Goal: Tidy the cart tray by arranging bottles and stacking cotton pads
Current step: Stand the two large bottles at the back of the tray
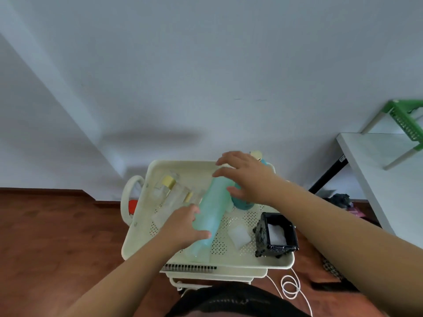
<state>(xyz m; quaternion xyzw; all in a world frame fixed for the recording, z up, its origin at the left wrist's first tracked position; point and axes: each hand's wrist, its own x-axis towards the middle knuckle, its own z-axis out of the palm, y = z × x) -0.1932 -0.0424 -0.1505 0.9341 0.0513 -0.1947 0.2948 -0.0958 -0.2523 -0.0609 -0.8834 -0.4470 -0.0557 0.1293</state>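
Perforated cream cart tray [229,261], lower centre. One frosted aqua bottle [211,213] lies diagonally mid-tray; left hand [183,227] grips its lower end. Right hand [247,177] hovers above its top, fingers spread. Two clear gold-capped bottles [169,191] at left. One loose square cotton pad [239,233] beside one black box [278,234].

We can read no text, brand or number anywhere in this view. The long green bottle [211,213] and the clear bottles with gold caps [168,191] may carry labels, but the blur leaves nothing legible. The black box [278,235] shows only a glossy pattern.
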